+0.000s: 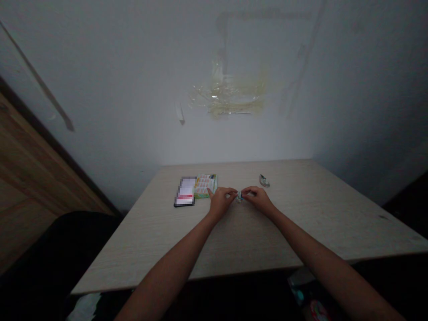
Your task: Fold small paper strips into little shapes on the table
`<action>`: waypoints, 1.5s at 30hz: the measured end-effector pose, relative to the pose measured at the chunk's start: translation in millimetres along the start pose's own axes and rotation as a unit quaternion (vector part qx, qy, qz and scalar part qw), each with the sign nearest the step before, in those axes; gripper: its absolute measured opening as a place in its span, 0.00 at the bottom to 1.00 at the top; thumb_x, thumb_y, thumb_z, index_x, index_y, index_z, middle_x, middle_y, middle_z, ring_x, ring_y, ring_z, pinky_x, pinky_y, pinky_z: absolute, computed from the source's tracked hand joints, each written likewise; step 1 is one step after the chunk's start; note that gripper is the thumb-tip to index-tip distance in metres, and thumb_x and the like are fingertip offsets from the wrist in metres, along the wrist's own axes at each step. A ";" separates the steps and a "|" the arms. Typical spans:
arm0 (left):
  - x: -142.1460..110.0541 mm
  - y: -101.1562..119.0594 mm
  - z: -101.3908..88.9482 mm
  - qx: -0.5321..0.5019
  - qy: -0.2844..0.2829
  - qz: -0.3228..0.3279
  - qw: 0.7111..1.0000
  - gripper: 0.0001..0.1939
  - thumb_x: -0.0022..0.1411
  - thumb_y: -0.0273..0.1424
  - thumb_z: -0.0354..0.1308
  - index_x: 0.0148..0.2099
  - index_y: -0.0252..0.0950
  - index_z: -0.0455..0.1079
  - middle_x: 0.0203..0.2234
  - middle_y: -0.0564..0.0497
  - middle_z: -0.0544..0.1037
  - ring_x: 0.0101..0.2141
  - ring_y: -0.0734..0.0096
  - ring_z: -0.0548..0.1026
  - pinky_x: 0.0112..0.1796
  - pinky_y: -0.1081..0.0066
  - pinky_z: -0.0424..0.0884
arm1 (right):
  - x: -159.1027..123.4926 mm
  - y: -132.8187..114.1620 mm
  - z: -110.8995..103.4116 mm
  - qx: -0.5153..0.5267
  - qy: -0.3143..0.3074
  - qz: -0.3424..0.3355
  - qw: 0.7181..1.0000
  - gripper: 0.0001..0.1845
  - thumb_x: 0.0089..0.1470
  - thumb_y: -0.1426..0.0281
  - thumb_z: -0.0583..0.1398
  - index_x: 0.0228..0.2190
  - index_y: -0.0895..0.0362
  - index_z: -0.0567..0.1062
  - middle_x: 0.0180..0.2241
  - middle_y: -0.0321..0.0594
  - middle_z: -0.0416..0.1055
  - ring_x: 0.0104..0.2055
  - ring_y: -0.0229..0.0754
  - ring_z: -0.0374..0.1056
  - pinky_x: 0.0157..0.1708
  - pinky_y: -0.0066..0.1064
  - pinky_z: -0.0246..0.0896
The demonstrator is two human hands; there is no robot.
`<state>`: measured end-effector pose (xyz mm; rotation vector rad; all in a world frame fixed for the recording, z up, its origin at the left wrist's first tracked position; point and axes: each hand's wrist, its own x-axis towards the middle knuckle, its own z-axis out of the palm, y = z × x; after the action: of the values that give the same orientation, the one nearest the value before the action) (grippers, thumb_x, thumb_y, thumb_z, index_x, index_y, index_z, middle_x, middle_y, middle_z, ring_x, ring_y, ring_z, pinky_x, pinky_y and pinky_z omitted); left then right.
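Over the middle of the table, my left hand point(221, 199) and my right hand point(259, 199) meet with fingertips almost touching. Between them is a small crumpled white-and-blue piece point(239, 196), pinched from both sides. It is too small for me to make out its exact kind. The fingers of both hands are closed in a pinch, and the left thumb side is nearest a printed card or booklet point(204, 185) with green edges. Beyond my right hand lies a small crumpled wrapper-like scrap point(264, 180).
A phone point(185, 191) with a lit, blurred screen lies left of the booklet. The pale wooden table point(160, 240) reaches back to a wall point(133, 89) bearing peeling tape point(234, 96). A wooden panel point(40, 165) stands at the left. Dark items lie below the front edge.
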<state>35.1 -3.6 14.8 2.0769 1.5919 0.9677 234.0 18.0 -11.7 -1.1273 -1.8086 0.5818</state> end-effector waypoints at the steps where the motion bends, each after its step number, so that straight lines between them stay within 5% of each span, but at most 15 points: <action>1: -0.1 0.7 -0.1 -0.001 0.001 -0.004 1.000 0.09 0.62 0.38 0.60 0.43 0.48 0.79 0.40 0.52 0.83 0.51 0.56 0.73 0.60 0.34 0.28 | -0.1 0.0 0.1 -0.002 0.000 -0.003 1.000 0.11 0.49 0.62 0.64 0.33 0.55 0.81 0.34 0.42 0.80 0.39 0.47 0.73 0.44 0.39 0.65; 24: -1.5 10.6 -4.6 -0.014 -0.013 -0.007 1.000 0.09 0.63 0.40 0.58 0.40 0.46 0.78 0.41 0.52 0.82 0.51 0.56 0.72 0.60 0.33 0.30 | 0.9 -5.3 -0.8 0.003 -0.003 -0.005 1.000 0.12 0.52 0.59 0.63 0.30 0.54 0.81 0.33 0.42 0.80 0.39 0.46 0.73 0.45 0.38 0.64; 45: 3.5 3.2 0.7 -0.042 0.039 -0.019 0.998 0.09 0.62 0.39 0.58 0.37 0.45 0.78 0.43 0.52 0.81 0.53 0.56 0.70 0.61 0.35 0.34 | 0.9 -8.1 -2.2 0.076 0.017 0.039 0.996 0.16 0.50 0.57 0.63 0.30 0.57 0.80 0.32 0.43 0.78 0.36 0.46 0.72 0.42 0.37 0.65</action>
<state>38.3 -1.2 17.4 1.9670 1.5938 1.0952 232.0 14.7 -4.1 -1.1020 -1.6674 0.7288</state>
